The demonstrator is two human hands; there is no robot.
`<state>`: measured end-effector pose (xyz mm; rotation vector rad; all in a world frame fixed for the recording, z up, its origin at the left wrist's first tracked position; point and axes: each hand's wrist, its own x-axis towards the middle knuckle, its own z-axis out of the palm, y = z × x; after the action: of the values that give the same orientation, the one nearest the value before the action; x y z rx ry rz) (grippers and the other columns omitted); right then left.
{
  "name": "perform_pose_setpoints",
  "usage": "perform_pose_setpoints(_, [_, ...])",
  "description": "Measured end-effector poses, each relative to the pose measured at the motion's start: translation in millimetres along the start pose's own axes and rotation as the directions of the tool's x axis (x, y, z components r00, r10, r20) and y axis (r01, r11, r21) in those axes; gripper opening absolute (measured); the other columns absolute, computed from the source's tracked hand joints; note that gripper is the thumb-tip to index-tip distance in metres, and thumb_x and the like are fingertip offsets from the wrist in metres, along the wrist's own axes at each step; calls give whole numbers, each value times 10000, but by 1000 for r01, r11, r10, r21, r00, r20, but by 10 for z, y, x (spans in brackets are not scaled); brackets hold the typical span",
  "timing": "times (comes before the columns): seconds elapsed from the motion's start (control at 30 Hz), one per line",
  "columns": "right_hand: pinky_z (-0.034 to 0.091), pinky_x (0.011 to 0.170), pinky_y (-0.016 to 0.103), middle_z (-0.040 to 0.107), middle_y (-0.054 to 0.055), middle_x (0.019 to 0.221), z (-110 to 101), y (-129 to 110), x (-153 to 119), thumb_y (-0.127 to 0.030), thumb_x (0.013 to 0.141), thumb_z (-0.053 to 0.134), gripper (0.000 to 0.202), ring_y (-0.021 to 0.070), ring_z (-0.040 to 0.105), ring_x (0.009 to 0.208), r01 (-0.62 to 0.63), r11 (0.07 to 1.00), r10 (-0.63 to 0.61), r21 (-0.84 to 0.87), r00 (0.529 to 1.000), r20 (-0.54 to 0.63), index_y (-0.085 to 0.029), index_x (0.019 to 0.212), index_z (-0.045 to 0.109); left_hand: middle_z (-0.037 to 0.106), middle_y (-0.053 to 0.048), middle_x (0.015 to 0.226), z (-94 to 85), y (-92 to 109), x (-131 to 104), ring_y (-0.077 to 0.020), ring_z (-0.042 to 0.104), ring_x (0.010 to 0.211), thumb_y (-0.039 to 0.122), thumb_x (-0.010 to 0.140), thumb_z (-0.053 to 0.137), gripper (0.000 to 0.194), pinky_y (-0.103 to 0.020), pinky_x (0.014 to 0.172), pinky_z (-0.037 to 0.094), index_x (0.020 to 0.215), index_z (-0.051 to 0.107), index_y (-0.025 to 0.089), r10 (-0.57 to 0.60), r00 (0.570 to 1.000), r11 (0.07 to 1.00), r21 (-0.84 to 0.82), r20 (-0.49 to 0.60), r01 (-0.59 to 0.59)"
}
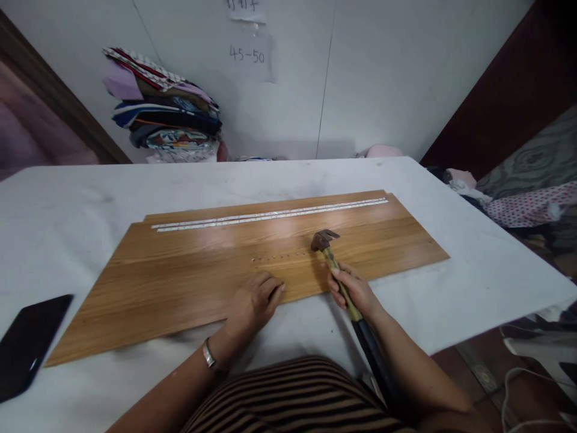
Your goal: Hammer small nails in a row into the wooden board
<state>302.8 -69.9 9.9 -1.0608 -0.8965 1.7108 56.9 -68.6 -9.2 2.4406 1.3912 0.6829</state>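
Observation:
My right hand point(354, 290) is closed around the yellow shaft of a claw hammer point(331, 258). Its rusty head is over the wood-grain board point(189, 270), and its black grip reaches back toward my body. My left hand point(256, 297) rests at the board's near edge with its fingers curled together; whether anything is inside them is hidden. Just beyond that hand, a row of small nails point(282, 257) runs along the board toward the hammer head. Two pale marked strips point(270, 215) lie lengthwise near the board's far side.
The board lies on a table with a white cover point(451, 288). A black phone point(31, 343) is at the left. Folded clothes point(166, 108) are stacked against the back wall. Beyond the right table edge are a spotted cloth point(532, 204) and a white cable point(507, 391).

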Motion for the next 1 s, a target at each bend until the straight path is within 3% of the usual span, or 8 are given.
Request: perform_pose_setpoints(1.0, [275, 256, 153, 475, -89, 517, 72, -21, -10, -442, 765, 612, 361, 37, 348, 283, -11, 1000, 11, -8, 999, 34, -160, 979, 543, 589, -43, 814, -16, 12, 8, -147, 563, 764, 313, 928, 421, 247, -276, 713, 472, 845, 618, 190, -19, 1000, 1000, 5, 23, 19])
